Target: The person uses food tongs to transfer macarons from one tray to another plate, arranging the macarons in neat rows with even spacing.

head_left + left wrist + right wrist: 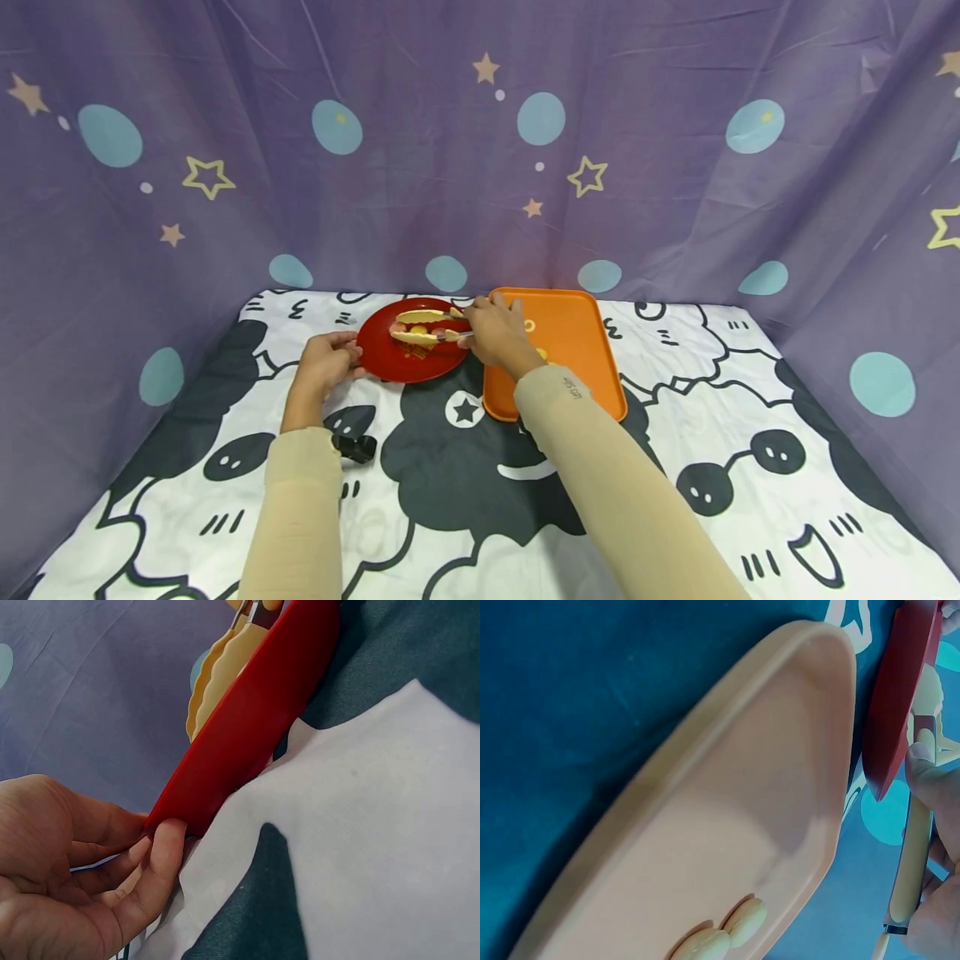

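At the back of the table, my left hand (322,364) pinches the near-left rim of a red plate (381,360); thumb and fingertips meet at that rim in the left wrist view. My right hand (498,332) grips metal tongs (422,317) with cream scalloped tips. Those tips reach over the plate from the right, spread apart around small toy-like food pieces (417,349), yellow, pinkish and brown. I cannot tell whether the tips hold a piece. The right wrist view shows the tongs' handle (913,859) along my palm and fingers.
Right of the plate lies an orange tray (581,342), partly behind my right forearm. On it are a pale yellow ring (529,325) and pale oval pieces (746,922). A cartoon-print cloth (705,358) covers the table, and a purple curtain (420,192) stands behind.
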`<move>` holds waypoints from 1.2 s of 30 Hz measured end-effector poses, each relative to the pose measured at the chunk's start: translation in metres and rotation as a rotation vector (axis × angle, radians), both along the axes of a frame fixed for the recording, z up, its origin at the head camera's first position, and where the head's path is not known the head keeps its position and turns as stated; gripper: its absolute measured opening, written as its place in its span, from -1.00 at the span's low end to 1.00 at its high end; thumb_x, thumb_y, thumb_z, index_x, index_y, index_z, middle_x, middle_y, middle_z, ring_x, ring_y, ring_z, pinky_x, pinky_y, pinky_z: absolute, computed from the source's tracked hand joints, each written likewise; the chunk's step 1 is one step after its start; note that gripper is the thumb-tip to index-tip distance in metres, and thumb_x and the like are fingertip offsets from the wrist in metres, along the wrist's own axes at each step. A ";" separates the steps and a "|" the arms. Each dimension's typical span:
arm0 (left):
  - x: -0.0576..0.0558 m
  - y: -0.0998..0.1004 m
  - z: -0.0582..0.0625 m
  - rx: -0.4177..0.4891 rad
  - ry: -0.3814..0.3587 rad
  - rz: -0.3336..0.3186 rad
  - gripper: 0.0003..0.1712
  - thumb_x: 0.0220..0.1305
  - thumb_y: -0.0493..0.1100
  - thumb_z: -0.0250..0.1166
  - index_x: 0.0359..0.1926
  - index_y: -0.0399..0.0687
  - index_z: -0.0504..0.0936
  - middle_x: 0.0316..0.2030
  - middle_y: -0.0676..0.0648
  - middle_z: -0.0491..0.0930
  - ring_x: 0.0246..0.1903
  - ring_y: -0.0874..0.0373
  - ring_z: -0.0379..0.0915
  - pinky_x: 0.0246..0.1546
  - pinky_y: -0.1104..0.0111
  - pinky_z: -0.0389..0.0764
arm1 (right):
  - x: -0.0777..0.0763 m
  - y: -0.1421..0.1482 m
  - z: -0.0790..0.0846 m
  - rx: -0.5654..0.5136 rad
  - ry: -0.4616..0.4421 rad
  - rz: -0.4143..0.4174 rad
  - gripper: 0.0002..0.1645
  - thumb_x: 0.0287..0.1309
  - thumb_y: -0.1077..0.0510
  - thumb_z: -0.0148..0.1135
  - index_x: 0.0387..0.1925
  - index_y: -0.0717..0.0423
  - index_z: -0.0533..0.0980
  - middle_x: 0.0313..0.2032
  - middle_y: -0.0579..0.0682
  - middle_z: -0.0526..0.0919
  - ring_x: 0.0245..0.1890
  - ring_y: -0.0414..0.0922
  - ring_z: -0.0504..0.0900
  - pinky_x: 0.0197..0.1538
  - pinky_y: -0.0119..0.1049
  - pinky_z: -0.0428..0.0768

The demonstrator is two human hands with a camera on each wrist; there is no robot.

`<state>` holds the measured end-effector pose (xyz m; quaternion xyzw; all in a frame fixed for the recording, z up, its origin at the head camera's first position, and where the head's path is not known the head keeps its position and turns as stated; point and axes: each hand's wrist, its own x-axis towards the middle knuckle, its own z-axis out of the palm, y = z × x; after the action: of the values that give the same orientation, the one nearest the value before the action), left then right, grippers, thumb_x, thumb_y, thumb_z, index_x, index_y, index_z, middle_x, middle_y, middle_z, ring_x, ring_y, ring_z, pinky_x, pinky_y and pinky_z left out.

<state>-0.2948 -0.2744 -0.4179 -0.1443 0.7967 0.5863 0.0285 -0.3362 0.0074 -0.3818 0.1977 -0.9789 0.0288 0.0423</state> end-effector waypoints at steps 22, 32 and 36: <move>-0.004 0.002 0.000 0.003 0.010 -0.004 -0.45 0.50 -0.35 0.08 0.46 -0.27 0.35 0.18 -0.25 0.43 -0.19 0.11 0.56 -0.23 0.38 0.74 | 0.005 0.034 0.022 -0.063 0.026 0.040 -0.27 0.29 -0.24 0.33 0.41 -0.15 0.44 0.29 -0.11 0.46 0.15 -0.02 0.31 0.09 -0.02 0.28; -0.002 0.001 -0.002 -0.011 0.003 0.011 -0.44 0.51 -0.33 0.08 0.47 -0.25 0.34 0.23 -0.27 0.42 -0.24 0.12 0.59 -0.25 0.39 0.74 | 0.017 0.064 0.033 -0.084 0.108 0.086 -0.21 0.23 -0.30 0.35 0.41 -0.12 0.45 0.22 -0.09 0.50 0.02 -0.03 0.31 -0.05 -0.06 0.25; -0.001 0.001 -0.002 -0.015 0.009 0.005 -0.44 0.50 -0.33 0.08 0.47 -0.26 0.34 0.22 -0.28 0.42 -0.27 0.15 0.59 -0.26 0.39 0.74 | 0.021 0.074 0.036 -0.100 0.125 0.090 -0.21 0.21 -0.30 0.36 0.40 -0.13 0.45 0.19 -0.09 0.51 0.00 -0.03 0.31 -0.08 -0.07 0.23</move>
<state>-0.2961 -0.2736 -0.4195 -0.1440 0.8007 0.5811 0.0225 -0.3156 0.0812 -0.3461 0.2406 -0.9618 0.0671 0.1116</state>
